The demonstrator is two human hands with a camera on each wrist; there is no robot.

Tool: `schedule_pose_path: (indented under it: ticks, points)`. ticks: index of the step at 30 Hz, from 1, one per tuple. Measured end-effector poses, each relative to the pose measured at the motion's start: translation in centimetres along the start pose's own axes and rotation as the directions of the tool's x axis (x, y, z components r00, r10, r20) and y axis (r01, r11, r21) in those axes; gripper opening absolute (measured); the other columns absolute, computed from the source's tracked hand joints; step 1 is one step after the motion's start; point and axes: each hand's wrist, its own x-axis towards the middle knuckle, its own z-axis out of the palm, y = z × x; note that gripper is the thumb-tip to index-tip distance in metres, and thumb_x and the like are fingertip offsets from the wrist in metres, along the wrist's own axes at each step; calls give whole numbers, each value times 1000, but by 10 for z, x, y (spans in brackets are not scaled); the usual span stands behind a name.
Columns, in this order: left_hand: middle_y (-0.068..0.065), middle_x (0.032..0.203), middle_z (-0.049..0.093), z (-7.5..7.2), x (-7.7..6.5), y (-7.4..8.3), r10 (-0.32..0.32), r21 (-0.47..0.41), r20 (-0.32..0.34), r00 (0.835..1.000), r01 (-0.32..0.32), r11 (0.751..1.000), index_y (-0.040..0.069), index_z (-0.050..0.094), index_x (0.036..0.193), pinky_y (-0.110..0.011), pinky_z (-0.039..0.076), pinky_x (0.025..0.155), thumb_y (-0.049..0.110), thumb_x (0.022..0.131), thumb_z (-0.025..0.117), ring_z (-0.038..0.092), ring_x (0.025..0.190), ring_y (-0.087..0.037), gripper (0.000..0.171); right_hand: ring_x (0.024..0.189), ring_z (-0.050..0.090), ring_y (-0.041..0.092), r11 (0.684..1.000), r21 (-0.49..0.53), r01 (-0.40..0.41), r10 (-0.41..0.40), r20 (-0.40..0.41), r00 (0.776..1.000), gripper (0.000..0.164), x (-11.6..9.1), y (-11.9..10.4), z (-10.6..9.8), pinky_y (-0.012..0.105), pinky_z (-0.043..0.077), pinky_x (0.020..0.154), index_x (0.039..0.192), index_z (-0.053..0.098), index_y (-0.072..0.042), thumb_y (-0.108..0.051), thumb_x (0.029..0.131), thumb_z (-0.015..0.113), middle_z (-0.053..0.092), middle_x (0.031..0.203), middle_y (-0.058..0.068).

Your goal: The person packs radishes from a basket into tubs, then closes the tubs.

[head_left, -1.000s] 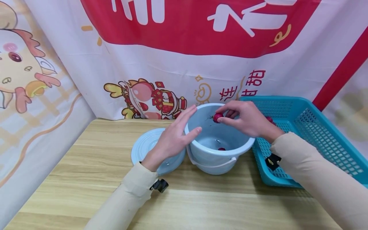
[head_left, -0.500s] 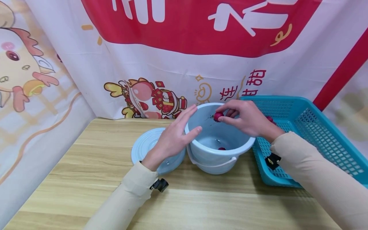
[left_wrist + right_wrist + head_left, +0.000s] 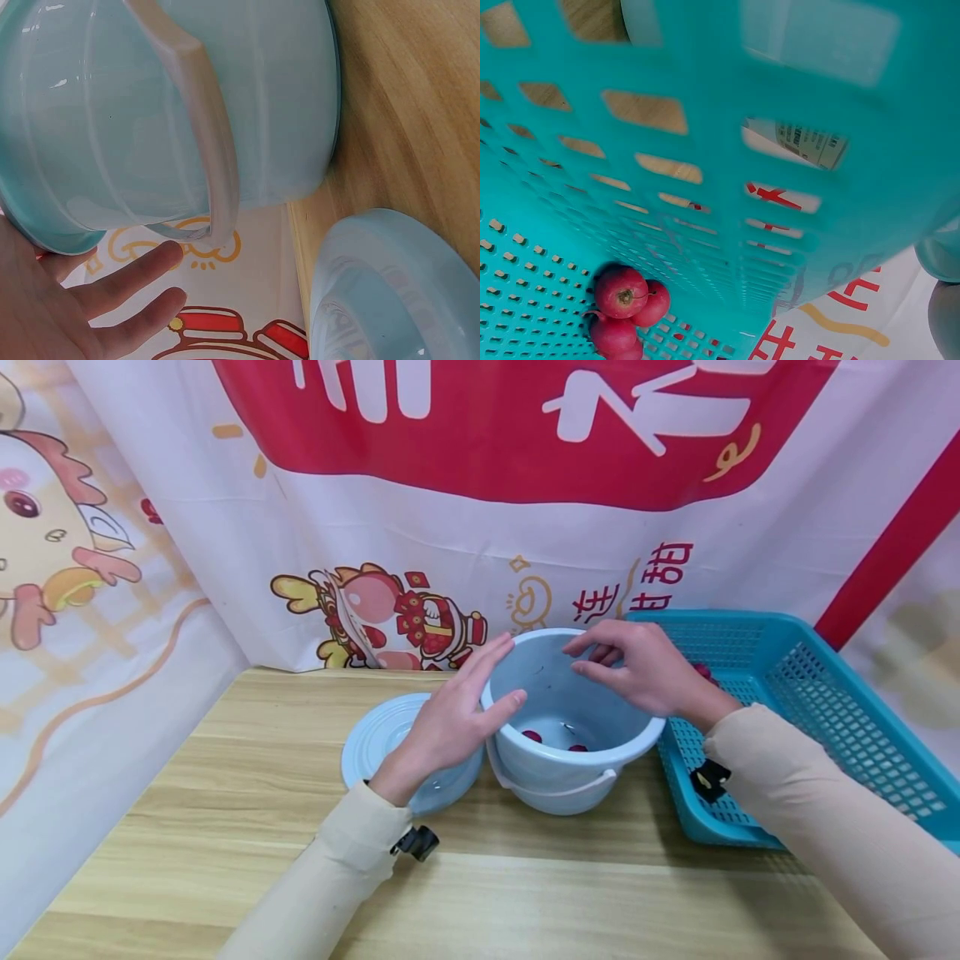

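Observation:
A light-blue bucket (image 3: 558,789) with a handle stands upright on the table. Low inside it show two red radishes (image 3: 532,736). My left hand (image 3: 453,706) lies against the bucket's left rim, fingers straight; the left wrist view shows its fingers (image 3: 142,274) spread beside the bucket wall. Over the bucket's right rim hovers my right hand (image 3: 633,664), its fingers loosely bent and parted from the thumb, with nothing between them. Several more radishes (image 3: 622,292) lie clustered in the teal basket (image 3: 525,270), seen best in the right wrist view.
The basket (image 3: 798,647) sits just right of the bucket. On the left, partly under my left forearm, a round blue lid (image 3: 371,739) lies on the wooden table (image 3: 247,760). A printed cloth (image 3: 420,527) hangs behind the table's back edge.
The radish pinched in my right hand has left the fingers and now lies at the bucket's bottom, left of the other one. Both hands have stayed nearly in place.

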Motion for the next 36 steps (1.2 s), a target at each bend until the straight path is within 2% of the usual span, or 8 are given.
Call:
schedule_pose_path:
  ticks: [8,12,16,21,24,28,33,36]
  points:
    - [22,176,18,1,1,-1,2,-1,0,1000,-2,1000,33,28,169,-69,35,123,63,102,48,28,164,-19,77,100,75,24,999,22,30,-31,27,999,36,-1,4,-2,51,65,91,127,76,-12,-16,93,83,77,125,10]
    - [21,177,18,1,1,-1,4,1,-1,1000,-4,1000,33,28,169,-69,35,123,64,102,48,28,164,-19,77,100,72,19,997,70,25,-29,59,998,38,-1,10,-6,45,64,92,127,76,-18,-19,90,85,76,124,4]
    - [21,177,18,1,1,0,3,-1,-2,1000,-3,1000,33,28,169,-69,35,123,64,101,49,29,164,-20,77,105,71,18,985,162,-51,37,87,996,35,-3,13,-13,31,62,91,126,77,-23,-23,92,84,74,125,0]
    - [21,177,18,2,1,1,2,-3,-2,1000,-2,1000,33,27,169,-69,35,123,63,101,49,28,164,-20,77,108,75,16,949,300,-98,75,87,993,34,-6,19,-21,19,62,90,128,76,-18,-21,95,81,76,126,5]
    - [21,177,18,2,1,1,3,-3,-6,1000,-3,1000,32,28,169,-70,36,122,62,102,50,28,164,-20,77,107,76,10,935,339,-99,79,74,994,36,-9,24,-27,19,62,89,131,75,-15,-18,96,80,76,127,7]
    - [22,176,18,1,0,1,6,4,-11,1000,-6,1000,32,28,169,-71,37,121,61,102,50,29,163,-20,76,110,74,8,930,349,-116,102,58,993,39,-14,35,-36,23,64,87,135,72,-15,-18,97,78,76,129,3]
    - [21,177,18,1,1,-1,13,9,-13,1000,-13,1000,31,28,169,-70,37,121,62,102,49,29,163,-19,77,116,72,10,914,351,-204,204,36,978,44,-24,53,-48,26,64,87,141,68,-21,-28,98,77,74,132,-7]
    - [21,177,19,2,1,-2,14,9,-13,1000,-14,1000,31,28,169,-70,37,122,62,102,49,29,163,-19,77,118,70,10,909,334,-251,260,18,965,49,-30,69,-53,26,64,87,144,65,-24,-33,97,77,71,136,-9]
